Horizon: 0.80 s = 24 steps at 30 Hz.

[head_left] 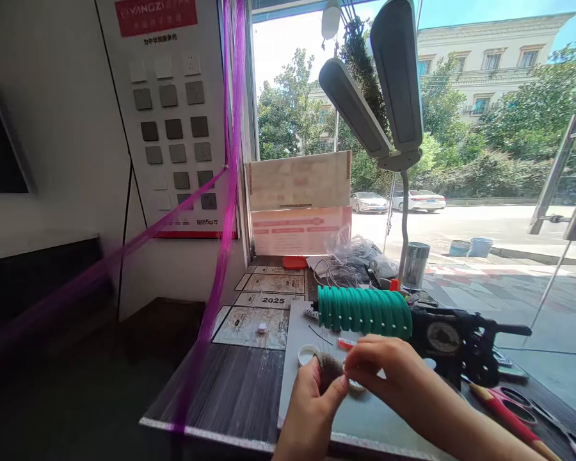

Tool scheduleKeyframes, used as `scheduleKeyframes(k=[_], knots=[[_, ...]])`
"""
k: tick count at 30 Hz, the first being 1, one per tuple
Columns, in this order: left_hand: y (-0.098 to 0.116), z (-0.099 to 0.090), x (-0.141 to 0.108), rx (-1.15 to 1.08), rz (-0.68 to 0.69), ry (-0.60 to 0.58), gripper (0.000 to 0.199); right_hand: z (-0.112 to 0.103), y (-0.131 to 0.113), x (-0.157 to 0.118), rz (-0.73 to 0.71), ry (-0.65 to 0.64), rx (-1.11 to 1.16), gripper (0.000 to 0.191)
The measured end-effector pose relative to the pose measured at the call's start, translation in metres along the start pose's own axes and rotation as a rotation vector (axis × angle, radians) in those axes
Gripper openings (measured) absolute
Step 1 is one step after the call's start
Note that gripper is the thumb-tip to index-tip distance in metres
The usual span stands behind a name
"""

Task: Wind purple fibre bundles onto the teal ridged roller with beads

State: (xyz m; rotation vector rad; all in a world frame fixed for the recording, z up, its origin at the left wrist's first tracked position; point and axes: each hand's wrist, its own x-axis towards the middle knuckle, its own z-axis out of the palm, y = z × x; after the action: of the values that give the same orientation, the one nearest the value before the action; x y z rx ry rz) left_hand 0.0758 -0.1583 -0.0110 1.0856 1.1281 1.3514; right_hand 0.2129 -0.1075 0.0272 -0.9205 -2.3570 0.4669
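My left hand (pixel 310 400) is closed around a small grey-brown piece with a rough, fabric-like surface (pixel 330 367), its upper edge curving out above the thumb. Fingertips of my right hand (pixel 386 362) are pinched together against the right side of that piece, close to my left thumb. Whatever sits between those fingertips is too small or hidden to make out. Just beyond both hands lies a green ribbed cylinder (pixel 365 310) dotted with white pins, mounted on a black stand (pixel 454 339). A small round white dish (pixel 308 354) is beside my left hand, on a pale board (pixel 295 326).
Purple strands (pixel 228 237) hang at the left and stretch off sideways. Scissors (pixel 518 406) and a red-handled tool (pixel 502 410) lie at the right. A two-panel lamp (pixel 398 77), a metal can (pixel 416 266) and clear plastic bags (pixel 360 256) stand near the window.
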Motion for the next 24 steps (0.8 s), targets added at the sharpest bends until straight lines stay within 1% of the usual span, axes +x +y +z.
scheduleKeyframes(k=[3,5,8,11,13,16,18,20,22,24], knots=[[0.001,-0.001,0.002,0.043,0.016,-0.037,0.028,-0.006,0.001,0.010,-0.119,-0.139,-0.294,0.023],[-0.002,-0.001,0.004,0.065,0.024,-0.045,0.025,-0.003,0.002,0.017,-0.188,-0.182,-0.410,0.027],[-0.004,0.002,0.007,0.077,0.026,-0.057,0.026,0.005,0.002,0.023,-0.238,-0.202,-0.480,0.030],[-0.003,0.006,0.008,0.079,0.041,-0.090,0.029,0.010,-0.002,0.023,-0.338,-0.235,-0.612,0.026],[-0.003,0.008,0.009,0.090,0.064,-0.092,0.030,0.011,-0.007,0.022,-0.386,-0.261,-0.701,0.024],[-0.002,0.010,0.008,0.066,0.088,-0.058,0.030,0.004,-0.010,0.022,-0.356,-0.268,-0.677,0.024],[-0.001,0.012,0.009,-0.010,0.086,-0.020,0.031,-0.011,-0.010,0.026,-0.312,-0.248,-0.615,0.022],[0.000,0.015,0.011,-0.112,0.080,0.067,0.032,-0.031,-0.006,0.035,-0.258,-0.182,-0.533,0.015],[0.001,0.022,0.016,-0.202,0.090,0.190,0.034,-0.049,0.000,0.046,-0.191,-0.040,-0.408,0.010],[0.000,0.029,0.024,-0.269,0.115,0.287,0.036,-0.057,0.008,0.057,-0.113,0.098,-0.269,0.011]])
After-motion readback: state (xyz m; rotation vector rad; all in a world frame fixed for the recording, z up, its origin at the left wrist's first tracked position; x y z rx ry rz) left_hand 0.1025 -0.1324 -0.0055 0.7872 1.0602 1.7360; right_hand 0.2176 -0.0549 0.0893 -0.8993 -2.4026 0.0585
